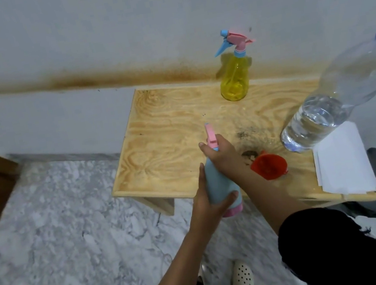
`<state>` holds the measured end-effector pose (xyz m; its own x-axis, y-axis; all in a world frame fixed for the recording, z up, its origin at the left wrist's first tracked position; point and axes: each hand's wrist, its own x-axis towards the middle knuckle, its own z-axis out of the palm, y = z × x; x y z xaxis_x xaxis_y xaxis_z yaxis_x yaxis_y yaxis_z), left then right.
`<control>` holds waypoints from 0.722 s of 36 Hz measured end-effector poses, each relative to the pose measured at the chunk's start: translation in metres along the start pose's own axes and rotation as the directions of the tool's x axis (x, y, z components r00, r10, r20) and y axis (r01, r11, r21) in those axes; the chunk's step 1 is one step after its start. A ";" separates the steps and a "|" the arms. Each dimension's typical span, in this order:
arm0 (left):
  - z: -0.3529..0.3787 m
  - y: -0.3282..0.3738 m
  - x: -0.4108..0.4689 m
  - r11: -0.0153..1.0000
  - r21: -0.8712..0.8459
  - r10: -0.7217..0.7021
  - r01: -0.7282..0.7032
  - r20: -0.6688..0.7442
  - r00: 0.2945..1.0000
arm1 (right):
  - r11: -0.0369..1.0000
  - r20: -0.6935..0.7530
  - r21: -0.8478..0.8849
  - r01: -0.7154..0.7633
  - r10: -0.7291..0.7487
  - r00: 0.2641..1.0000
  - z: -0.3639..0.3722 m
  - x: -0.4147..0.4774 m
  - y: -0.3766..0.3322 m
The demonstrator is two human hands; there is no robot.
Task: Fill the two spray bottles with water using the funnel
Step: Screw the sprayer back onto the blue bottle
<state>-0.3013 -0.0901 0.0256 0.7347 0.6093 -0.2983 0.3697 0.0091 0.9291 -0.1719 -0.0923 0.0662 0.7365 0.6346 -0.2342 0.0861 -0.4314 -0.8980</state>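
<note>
The blue spray bottle (216,180) is gripped round its body by the left hand (207,203) and at its neck by the right hand (222,156), seemingly for unscrewing, with the red funnel (269,166) laid ready just right of it on the counter (170,145).

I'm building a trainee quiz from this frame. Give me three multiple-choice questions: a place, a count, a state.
1. Where is the red funnel? A) on the wooden table B) in a bottle's neck C) on the floor
2. How many spray bottles show? A) one B) two C) three
3. The blue spray bottle is: A) standing free B) gripped by left hand and right hand C) lying on the floor
Answers: 1 A, it lies near the water bottle; 2 B, the blue one and the yellow spray bottle; 3 B, one grips its body, one its top.
</note>
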 end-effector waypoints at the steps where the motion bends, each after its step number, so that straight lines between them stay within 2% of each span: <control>1: 0.001 0.000 -0.001 1.000 -0.002 -0.003 0.003 -0.010 1.000 | 1.000 0.006 -0.001 0.007 -0.007 1.000 0.000 0.000 0.001; 9: 0.005 0.000 -0.003 0.999 -0.018 -0.035 0.034 -0.039 0.999 | 1.000 0.077 0.001 0.000 0.000 0.997 0.000 0.001 0.004; 18: 0.004 0.003 -0.002 1.000 -0.021 -0.015 0.014 -0.047 0.999 | 1.000 0.025 -0.004 0.024 -0.023 0.999 0.006 0.005 0.003; 26: 0.003 0.004 -0.002 1.000 -0.016 -0.026 0.025 -0.051 0.998 | 1.000 0.083 0.020 0.014 -0.016 0.996 0.003 0.004 -0.001</control>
<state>-0.2993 -0.0933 0.0294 0.6949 0.6483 -0.3112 0.3791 0.0374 0.9246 -0.1712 -0.0875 0.0648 0.6766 0.6925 -0.2501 0.0834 -0.4095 -0.9085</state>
